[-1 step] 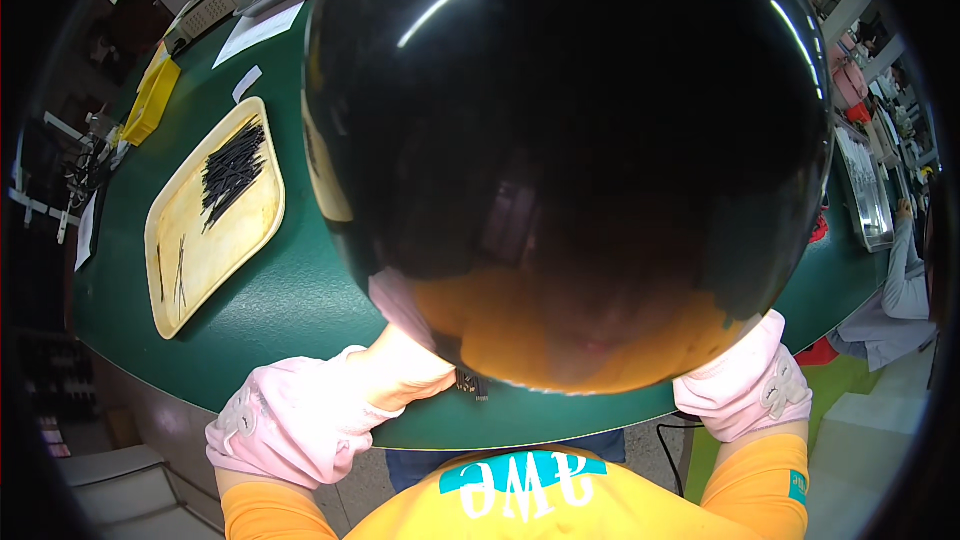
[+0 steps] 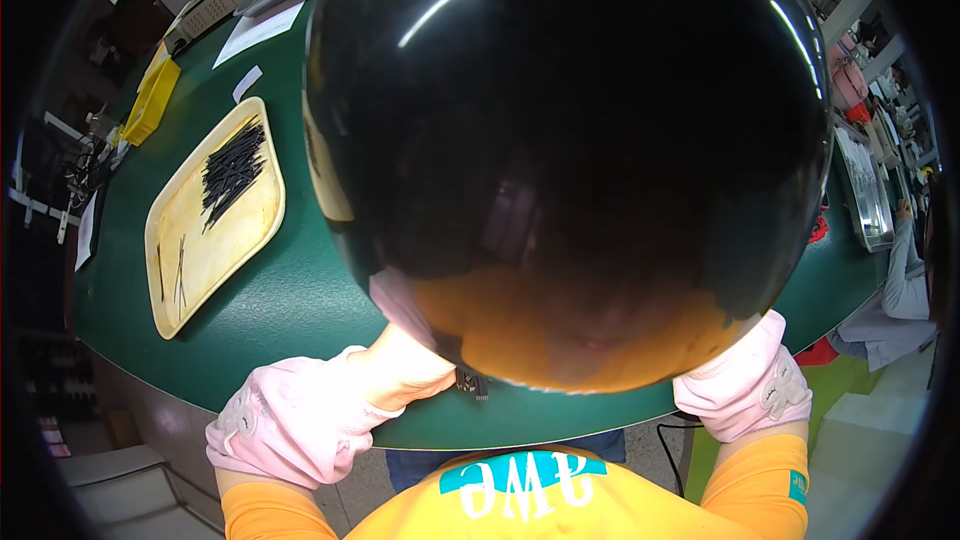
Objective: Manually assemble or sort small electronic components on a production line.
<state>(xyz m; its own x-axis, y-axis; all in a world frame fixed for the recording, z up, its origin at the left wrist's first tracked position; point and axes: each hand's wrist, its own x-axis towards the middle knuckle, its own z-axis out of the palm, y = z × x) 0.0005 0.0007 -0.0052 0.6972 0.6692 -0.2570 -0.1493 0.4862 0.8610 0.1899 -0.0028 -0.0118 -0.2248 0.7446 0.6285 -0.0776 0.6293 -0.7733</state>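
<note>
A large glossy black dome (image 2: 570,140) fills the middle of the view and covers most of my work area. My left hand (image 2: 412,365) reaches in under its lower left edge; the wrist and part of the back of the hand show, brightly lit, and the fingers are hidden. Right beside it on the table lie several small dark pieces (image 2: 472,384) with thin pin-like ends. My right forearm, in a pink sleeve cover (image 2: 745,385), goes under the dome's lower right edge, and that hand is hidden. What either hand holds cannot be seen.
A cream tray (image 2: 215,265) on the green table (image 2: 310,295) holds a pile of thin black sticks (image 2: 235,168) and a few loose ones. Farther back are a yellow bin (image 2: 152,105) and white paper (image 2: 258,32). At right are a metal tray (image 2: 868,195) and another person's arm (image 2: 905,265).
</note>
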